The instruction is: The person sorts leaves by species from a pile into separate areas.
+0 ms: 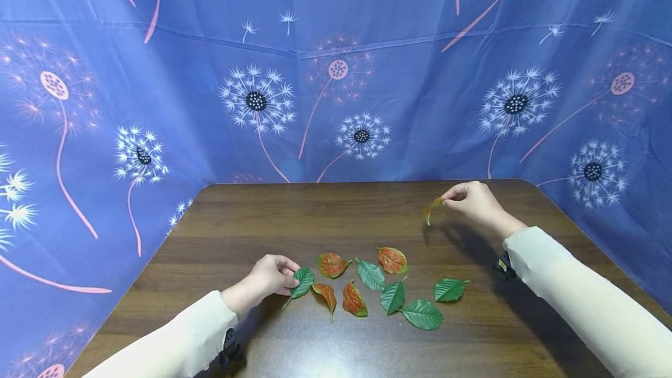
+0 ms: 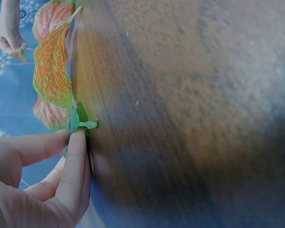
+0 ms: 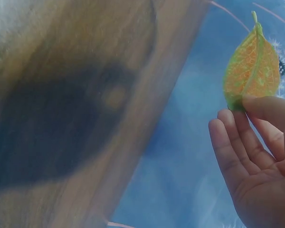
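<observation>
My left hand [image 1: 269, 276], at the left of the leaves, pinches a serrated green leaf [image 1: 302, 281] low over the table. In the left wrist view that green leaf [image 2: 74, 118] is seen edge-on between thumb and fingers, its stem pointing outward. At the far right my right hand [image 1: 479, 206] holds an orange-yellow leaf [image 1: 433, 211] above the table. Thumb and fingertips grip its tip, with the stem end free, as the right wrist view shows on the leaf [image 3: 253, 66]. Just beside the left hand's leaf lies a curled red-orange leaf [image 1: 325, 297].
On the brown wooden table [image 1: 252, 214] lie more leaves: red-orange ones such as the leaf [image 1: 354, 300] and green ones such as the leaf [image 1: 423, 314]. A blue dandelion-print cloth [image 1: 420, 74] hangs behind and beside the table.
</observation>
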A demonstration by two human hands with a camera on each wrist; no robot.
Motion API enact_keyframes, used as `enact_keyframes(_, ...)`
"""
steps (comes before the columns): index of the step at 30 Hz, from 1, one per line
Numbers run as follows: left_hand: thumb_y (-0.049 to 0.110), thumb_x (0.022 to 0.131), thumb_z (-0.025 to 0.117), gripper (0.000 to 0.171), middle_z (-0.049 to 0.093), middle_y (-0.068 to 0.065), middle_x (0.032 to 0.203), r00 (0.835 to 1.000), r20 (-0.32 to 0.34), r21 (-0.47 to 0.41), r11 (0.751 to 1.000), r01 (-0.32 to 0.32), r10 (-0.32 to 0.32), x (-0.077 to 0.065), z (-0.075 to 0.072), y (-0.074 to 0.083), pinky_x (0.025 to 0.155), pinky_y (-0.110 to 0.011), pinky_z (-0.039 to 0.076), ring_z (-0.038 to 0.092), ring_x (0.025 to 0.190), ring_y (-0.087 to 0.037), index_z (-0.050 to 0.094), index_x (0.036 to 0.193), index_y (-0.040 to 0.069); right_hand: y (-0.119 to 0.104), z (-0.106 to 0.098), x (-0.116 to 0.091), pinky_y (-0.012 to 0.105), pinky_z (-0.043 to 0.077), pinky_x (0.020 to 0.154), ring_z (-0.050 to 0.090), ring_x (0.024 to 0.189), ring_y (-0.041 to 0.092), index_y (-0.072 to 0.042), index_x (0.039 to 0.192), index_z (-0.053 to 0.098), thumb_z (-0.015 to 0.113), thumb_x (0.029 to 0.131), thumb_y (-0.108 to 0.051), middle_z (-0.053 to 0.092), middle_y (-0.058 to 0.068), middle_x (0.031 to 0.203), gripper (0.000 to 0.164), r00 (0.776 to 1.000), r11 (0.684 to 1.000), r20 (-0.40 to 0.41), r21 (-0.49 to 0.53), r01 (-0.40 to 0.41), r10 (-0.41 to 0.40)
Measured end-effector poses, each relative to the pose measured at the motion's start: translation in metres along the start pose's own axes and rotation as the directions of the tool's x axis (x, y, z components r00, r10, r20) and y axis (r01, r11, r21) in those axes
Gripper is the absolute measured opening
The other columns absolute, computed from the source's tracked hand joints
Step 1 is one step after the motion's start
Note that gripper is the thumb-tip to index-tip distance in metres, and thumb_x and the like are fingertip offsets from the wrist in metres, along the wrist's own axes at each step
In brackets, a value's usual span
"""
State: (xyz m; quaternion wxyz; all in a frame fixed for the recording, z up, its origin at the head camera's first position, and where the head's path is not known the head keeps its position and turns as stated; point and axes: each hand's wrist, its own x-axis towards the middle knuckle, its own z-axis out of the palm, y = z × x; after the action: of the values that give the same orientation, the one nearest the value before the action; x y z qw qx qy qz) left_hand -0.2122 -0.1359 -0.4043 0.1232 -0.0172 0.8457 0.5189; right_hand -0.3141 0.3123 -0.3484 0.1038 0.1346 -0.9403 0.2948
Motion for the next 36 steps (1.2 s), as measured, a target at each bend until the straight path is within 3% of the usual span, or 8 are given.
enact_keyframes(5, -0.013, 0.077, 0.071, 0.023, 0.058, -0.008, 0.076, 1.0, -0.007, -0.005, 1.0, 0.006, -0.006, -0.001, 0.001, -0.002, 0.063, -0.034, 0.062, 0.063, 0.066, -0.016, 0.065, 0.098, -0.007, 0.006, 0.0, 0.01, 0.018, 0.048, 0.062, 0.061, 0.072, 0.005, 0.0, 0.092, 0.075, 0.07, 0.086, -0.009, 0.073, 0.016, 0.089, 0.012, 0.999, 1.0, -0.039, 0.001, 0.0, 0.0)
enact_keyframes(16, -0.014, 0.075, 0.069, 0.02, 0.056, -0.006, 0.073, 1.0, -0.008, -0.02, 1.0, -0.001, 0.001, 0.002, 0.003, -0.001, 0.064, -0.032, 0.061, 0.06, 0.064, -0.014, 0.066, 0.094, -0.008, 0.025, -0.002, 0.022, 0.026, 0.049, 0.066, 0.06, 0.075, 0.01, -0.001, 0.093, 0.075, 0.07, 0.086, -0.011, 0.073, 0.017, 0.093, 0.013, 0.994, 0.998, -0.092, -0.037, -0.058, 0.055)
enact_keyframes(26, -0.014, 0.075, 0.07, 0.02, 0.056, -0.007, 0.074, 1.0, -0.016, -0.012, 1.0, -0.003, 0.003, 0.003, 0.003, 0.0, 0.063, -0.034, 0.062, 0.06, 0.065, -0.015, 0.065, 0.094, -0.009, 0.041, 0.002, 0.037, 0.025, 0.044, 0.058, 0.054, 0.066, 0.013, 0.001, 0.091, 0.075, 0.069, 0.084, -0.01, 0.073, 0.013, 0.083, 0.014, 0.981, 0.992, -0.147, -0.008, -0.128, 0.126)
enact_keyframes(36, -0.015, 0.074, 0.07, 0.021, 0.056, -0.006, 0.073, 1.0, -0.016, -0.026, 1.0, 0.002, -0.002, 0.001, 0.004, 0.0, 0.063, -0.034, 0.062, 0.059, 0.063, -0.014, 0.065, 0.093, -0.009, 0.051, 0.013, 0.042, 0.028, 0.041, 0.062, 0.052, 0.05, 0.004, 0.003, 0.088, 0.075, 0.068, 0.083, -0.01, 0.069, 0.007, 0.062, 0.016, 0.972, 0.982, -0.154, -0.037, -0.184, 0.176)
